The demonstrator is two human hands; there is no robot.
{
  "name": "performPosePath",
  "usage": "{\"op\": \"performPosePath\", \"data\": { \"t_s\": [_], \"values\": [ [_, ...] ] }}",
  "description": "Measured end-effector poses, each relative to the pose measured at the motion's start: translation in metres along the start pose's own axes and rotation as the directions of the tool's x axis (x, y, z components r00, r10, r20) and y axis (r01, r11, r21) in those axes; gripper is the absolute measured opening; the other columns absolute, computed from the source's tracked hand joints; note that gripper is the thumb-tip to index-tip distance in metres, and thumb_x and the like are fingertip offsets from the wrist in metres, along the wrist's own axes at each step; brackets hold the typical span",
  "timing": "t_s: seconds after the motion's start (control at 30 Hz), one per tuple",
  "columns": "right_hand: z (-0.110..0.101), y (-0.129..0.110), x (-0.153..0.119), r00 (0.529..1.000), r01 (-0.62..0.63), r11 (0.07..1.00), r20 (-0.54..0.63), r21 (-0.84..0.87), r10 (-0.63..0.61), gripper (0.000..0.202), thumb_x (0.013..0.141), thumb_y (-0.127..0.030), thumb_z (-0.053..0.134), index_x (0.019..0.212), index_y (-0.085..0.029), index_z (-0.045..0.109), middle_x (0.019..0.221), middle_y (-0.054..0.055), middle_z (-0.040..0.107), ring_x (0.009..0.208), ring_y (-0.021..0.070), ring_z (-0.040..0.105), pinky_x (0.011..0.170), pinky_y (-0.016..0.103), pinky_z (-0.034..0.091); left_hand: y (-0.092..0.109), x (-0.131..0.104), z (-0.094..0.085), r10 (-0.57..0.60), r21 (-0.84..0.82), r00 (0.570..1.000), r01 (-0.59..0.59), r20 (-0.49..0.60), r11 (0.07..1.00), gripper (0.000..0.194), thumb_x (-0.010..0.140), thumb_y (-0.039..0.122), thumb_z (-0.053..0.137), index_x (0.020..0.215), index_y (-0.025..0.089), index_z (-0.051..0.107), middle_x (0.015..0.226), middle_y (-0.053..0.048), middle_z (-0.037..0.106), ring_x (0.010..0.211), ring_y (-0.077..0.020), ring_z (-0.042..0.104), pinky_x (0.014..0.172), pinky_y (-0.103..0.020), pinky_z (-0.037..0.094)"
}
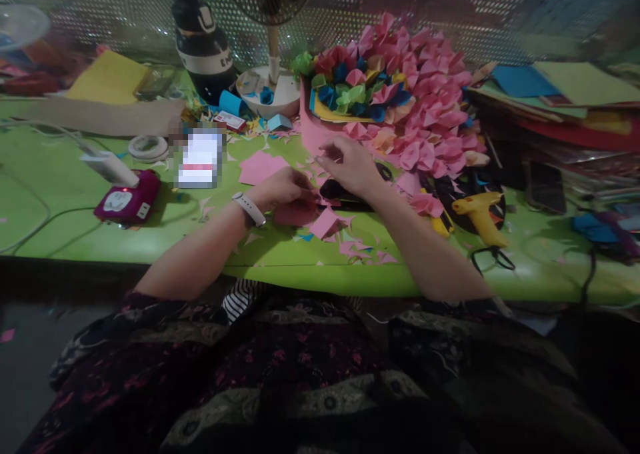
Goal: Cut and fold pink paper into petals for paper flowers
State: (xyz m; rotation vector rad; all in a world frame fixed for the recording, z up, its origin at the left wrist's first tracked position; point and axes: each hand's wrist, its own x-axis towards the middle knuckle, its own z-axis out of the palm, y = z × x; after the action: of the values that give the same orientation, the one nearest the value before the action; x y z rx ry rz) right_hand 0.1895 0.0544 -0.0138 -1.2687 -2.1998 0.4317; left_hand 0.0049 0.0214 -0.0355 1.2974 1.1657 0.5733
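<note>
My left hand [286,189], with a white band [249,209] at its wrist, has its fingers closed on a piece of pink paper [296,213] low over the table. Just to its right, my right hand [347,164] is raised with thumb and bent fingers apart, and nothing clear shows between them. Beneath it lies a black tool [336,189], partly hidden, whose kind I cannot make out. A folded pink paper piece [327,223] sits in front of both hands among pink scraps [356,249]. Flat pink paper [263,167] lies behind my left hand.
Pink paper flowers [425,101] are heaped at the back, beside a multicoloured bunch [357,94]. A yellow glue gun [480,214] lies right. Left are a lit phone [201,159], tape roll [148,149] and purple power adapter [129,197]. A bottle [203,51] and fan [273,61] stand behind.
</note>
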Motion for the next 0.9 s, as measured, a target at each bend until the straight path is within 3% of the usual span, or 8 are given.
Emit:
{"op": "performPosePath", "data": {
  "t_s": [0.27,0.9],
  "values": [
    [0.007,-0.006,-0.003,0.998,0.066,0.977,0.007,-0.203,-0.066,0.028,0.095,-0.032,0.049,0.114,-0.019,0.065,0.111,0.012,0.070,0.104,0.0276,0.060,0.089,0.040,0.045,0.009,-0.009,0.005,-0.070,-0.027,0.996,0.069,-0.063,0.997,0.019,0.066,0.018,0.085,0.072,0.013,0.067,0.071,-0.006,0.070,0.066,-0.0167,0.066,0.077,-0.036,0.053],
    [0.006,-0.016,-0.006,0.996,0.057,0.963,0.076,-0.265,-0.038,0.023,0.094,-0.021,0.045,0.099,-0.018,0.068,0.104,0.011,0.071,0.097,0.0254,0.060,0.084,0.036,0.042,0.014,-0.014,0.009,-0.060,-0.056,0.997,0.058,-0.053,0.997,0.013,0.067,0.011,0.080,0.066,0.012,0.067,0.065,-0.004,0.070,0.060,-0.0134,0.064,0.071,-0.030,0.051]
  ]
}}
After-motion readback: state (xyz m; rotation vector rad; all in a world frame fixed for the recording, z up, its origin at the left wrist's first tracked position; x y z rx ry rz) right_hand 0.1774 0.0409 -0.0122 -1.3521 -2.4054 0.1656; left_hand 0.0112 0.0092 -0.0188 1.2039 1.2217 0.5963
